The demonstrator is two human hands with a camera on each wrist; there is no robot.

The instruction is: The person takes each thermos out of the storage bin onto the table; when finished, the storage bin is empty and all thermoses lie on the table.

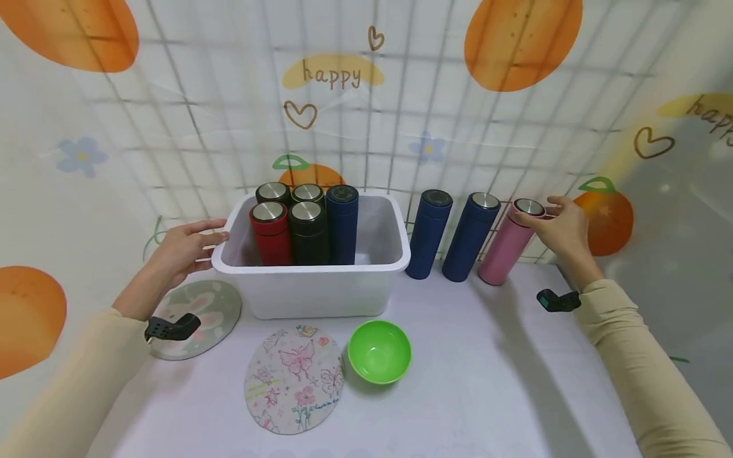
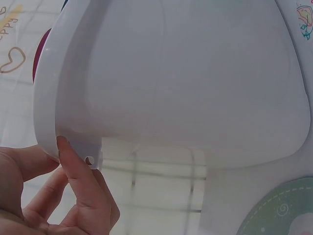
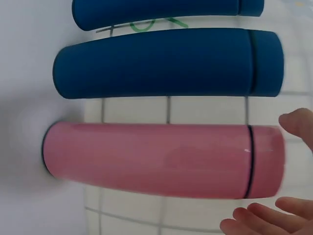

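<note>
My left hand (image 1: 182,251) is at the left end of a white plastic bin (image 1: 315,296). In the left wrist view, its thumb and fingertips pinch the bin's rim (image 2: 45,112) at a corner. Inside the bin stand a red thermos (image 1: 271,236), several black thermoses (image 1: 309,238) and a dark blue thermos (image 1: 342,226). My right hand (image 1: 564,229) is around the top of a pink thermos (image 1: 506,248) with a steel lid. The right wrist view shows the thumb and spread fingers on either side of its cap (image 3: 268,161), with a gap to it.
Two dark blue thermoses, one dark-lidded (image 1: 428,235) and one steel-lidded (image 1: 471,238), stand between the bin and the pink one. A green bowl (image 1: 380,352) and a butterfly-print round mat (image 1: 280,401) lie in front. A green rabbit mat (image 1: 220,318) lies below my left wrist. A printed curtain (image 1: 229,83) hangs behind.
</note>
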